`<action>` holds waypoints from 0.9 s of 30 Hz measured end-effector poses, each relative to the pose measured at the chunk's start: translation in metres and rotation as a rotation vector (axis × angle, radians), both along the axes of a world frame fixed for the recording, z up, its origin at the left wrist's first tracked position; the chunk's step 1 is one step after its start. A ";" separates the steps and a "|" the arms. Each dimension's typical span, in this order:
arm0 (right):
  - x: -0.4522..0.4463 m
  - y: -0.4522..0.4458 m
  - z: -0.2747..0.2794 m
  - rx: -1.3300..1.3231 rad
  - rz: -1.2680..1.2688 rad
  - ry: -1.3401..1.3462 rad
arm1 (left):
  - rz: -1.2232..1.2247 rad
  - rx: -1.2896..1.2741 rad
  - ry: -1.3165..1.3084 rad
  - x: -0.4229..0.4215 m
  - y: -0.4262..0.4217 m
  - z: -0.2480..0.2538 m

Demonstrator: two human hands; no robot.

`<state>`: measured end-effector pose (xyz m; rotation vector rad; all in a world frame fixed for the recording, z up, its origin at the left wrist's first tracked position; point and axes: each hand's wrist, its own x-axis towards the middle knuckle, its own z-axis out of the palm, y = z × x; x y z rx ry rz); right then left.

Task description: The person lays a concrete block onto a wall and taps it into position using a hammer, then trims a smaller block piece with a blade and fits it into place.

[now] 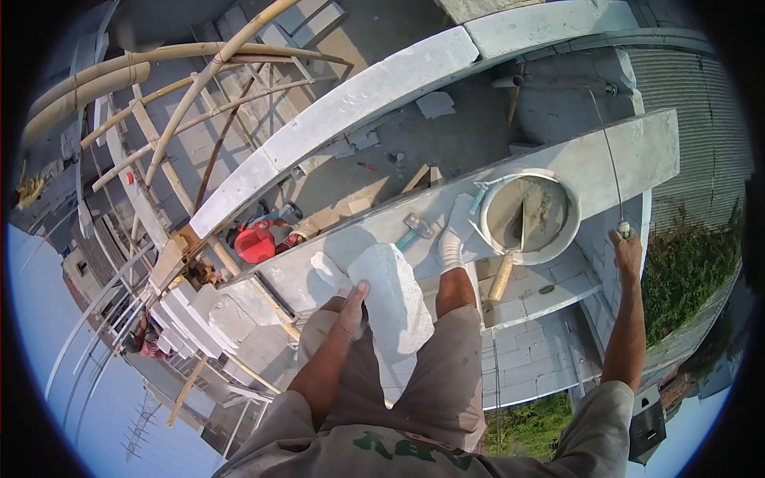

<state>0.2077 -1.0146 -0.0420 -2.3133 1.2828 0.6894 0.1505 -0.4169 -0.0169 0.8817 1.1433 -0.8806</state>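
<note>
My left hand (351, 315) grips the side of a white lightweight concrete block (390, 299) with a rough, broken edge. The thumb lies on its face; the other fingers are mostly hidden. Out at the right, my right hand (628, 253) is closed around the pale grip of a long, thin tool (610, 151). It looks like a saw seen edge-on, though I cannot tell for sure. Between my feet on the slab lies a hammer (416, 230) with a teal handle. A bucket (575, 215) of grey mortar holds a trowel (502, 276) with a wooden handle.
I stand on a narrow concrete slab (637, 151) above a lower floor. A white block wall (366, 92) curves across ahead. Bamboo scaffolding (179, 119) stands left. Below is a person with a red helmet (255, 241); another person (149, 341) is farther left. Corrugated roofing (689, 135) lies right.
</note>
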 end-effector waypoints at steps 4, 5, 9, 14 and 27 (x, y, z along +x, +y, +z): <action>-0.009 0.107 0.040 0.207 -0.019 -0.087 | -0.043 0.129 -0.204 -0.016 0.050 0.014; -0.014 0.135 0.047 0.250 0.003 -0.087 | 0.042 0.113 -0.284 -0.026 0.067 0.009; -0.025 0.283 0.082 0.451 0.122 -0.010 | 0.192 0.264 -0.405 -0.035 0.133 0.049; -0.028 0.469 0.102 0.728 0.592 0.160 | 0.471 0.410 -0.514 -0.083 0.233 0.070; -0.053 0.895 0.079 0.649 1.266 0.736 | 0.650 0.912 -0.521 -0.198 0.450 0.041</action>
